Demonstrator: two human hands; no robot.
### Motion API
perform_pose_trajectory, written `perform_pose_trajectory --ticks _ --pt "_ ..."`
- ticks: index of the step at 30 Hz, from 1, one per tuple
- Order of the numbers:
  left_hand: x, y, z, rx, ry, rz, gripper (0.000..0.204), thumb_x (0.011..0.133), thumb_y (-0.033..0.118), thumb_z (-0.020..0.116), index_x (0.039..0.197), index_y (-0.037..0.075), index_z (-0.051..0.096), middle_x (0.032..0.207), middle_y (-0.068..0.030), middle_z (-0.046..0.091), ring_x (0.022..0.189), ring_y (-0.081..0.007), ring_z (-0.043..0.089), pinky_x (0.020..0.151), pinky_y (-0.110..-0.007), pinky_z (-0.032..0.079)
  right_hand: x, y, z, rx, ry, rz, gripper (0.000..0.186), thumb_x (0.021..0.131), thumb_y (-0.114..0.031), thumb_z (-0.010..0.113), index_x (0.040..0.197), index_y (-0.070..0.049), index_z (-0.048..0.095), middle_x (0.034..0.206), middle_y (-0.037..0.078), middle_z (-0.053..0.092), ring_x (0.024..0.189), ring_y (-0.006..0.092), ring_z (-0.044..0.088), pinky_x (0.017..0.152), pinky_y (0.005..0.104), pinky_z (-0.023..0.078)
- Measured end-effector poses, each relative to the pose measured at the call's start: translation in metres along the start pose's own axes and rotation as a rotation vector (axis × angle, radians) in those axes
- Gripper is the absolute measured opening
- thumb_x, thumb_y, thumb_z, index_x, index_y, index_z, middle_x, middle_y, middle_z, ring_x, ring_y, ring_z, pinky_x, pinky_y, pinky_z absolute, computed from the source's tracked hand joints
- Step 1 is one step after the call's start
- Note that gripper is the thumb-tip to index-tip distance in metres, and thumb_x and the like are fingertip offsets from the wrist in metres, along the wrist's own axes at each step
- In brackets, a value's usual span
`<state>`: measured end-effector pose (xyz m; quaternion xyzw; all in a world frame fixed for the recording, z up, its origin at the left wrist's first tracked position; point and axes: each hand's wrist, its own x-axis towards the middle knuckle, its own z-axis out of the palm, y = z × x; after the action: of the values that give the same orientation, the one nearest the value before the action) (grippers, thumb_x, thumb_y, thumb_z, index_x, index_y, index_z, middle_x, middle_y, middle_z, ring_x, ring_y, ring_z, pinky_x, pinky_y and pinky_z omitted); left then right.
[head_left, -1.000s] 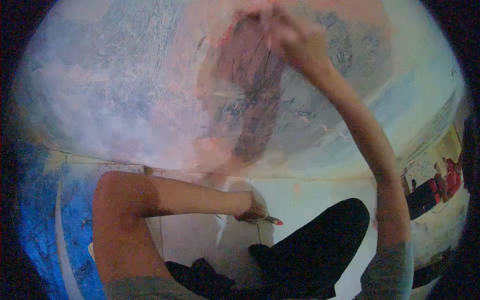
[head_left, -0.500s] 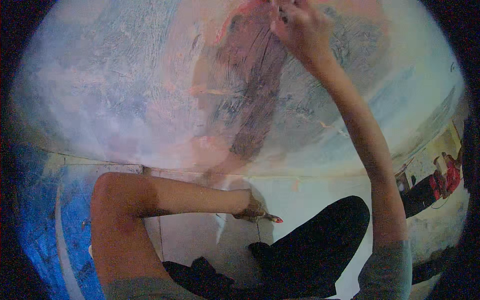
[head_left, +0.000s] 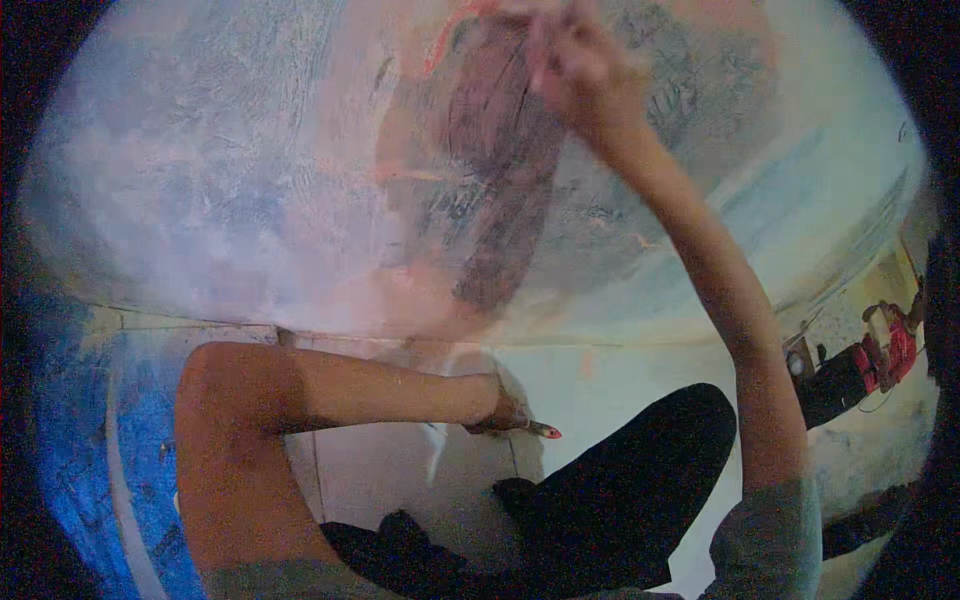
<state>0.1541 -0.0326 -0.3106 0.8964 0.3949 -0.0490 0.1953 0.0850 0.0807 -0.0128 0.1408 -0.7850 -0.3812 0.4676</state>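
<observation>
A large painted canvas (head_left: 280,200) in blue, grey, pink and orange tones fills the upper part of the head view. My right hand (head_left: 590,70) is raised to its upper middle, by a red-orange patch, with fingers bunched together. Motion blurs those fingers, so what they hold cannot be made out. Lower down, my left hand (head_left: 503,410) is closed around a paintbrush (head_left: 546,431) with a red tip pointing right. This hand is below the canvas's lower edge, and the brush tip is apart from the painted surface. My right arm casts a dark shadow across the canvas.
My bent leg in black trousers (head_left: 640,470) rises at lower right. Blue paint-marked sheeting (head_left: 85,460) lies at left, beside a pale panel (head_left: 390,470) under the canvas. At far right, a person in a red top (head_left: 900,352) and dark trousers is nearby.
My right hand has shifted slightly left and down across the canvas, and is now blurred. My left hand and its brush moved only a little, in step with a small view shift.
</observation>
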Motion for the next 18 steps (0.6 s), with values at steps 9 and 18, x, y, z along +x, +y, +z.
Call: perform_pose_trajectory --ticks 9,18 --pt "-0.005 -0.011 0.013 0.165 0.079 0.026 0.039 0.086 0.023 0.052 0.122 0.011 0.044 0.095 -0.0099 0.062 0.079 -0.0242 0.062 0.065 -0.041 0.052 -0.13 -0.022 -0.014 0.076 -0.286 -0.024 0.023 0.072 -0.014 0.069 0.094 -0.011 0.066 0.098 0.002 0.061 0.065 0.0173 0.062 0.051 0.0288 0.051" --pt "0.009 -0.024 0.054 0.157 0.095 0.041 0.061 0.078 0.02 0.062 0.131 0.012 0.033 0.093 -0.0076 0.063 0.082 -0.0259 0.064 0.066 -0.047 0.048 -0.094 0.008 -0.04 -0.146 -0.107 0.217 0.026 0.071 -0.017 0.072 0.095 -0.011 0.065 0.096 0.005 0.062 0.079 0.0223 0.062 0.059 0.0332 0.052"
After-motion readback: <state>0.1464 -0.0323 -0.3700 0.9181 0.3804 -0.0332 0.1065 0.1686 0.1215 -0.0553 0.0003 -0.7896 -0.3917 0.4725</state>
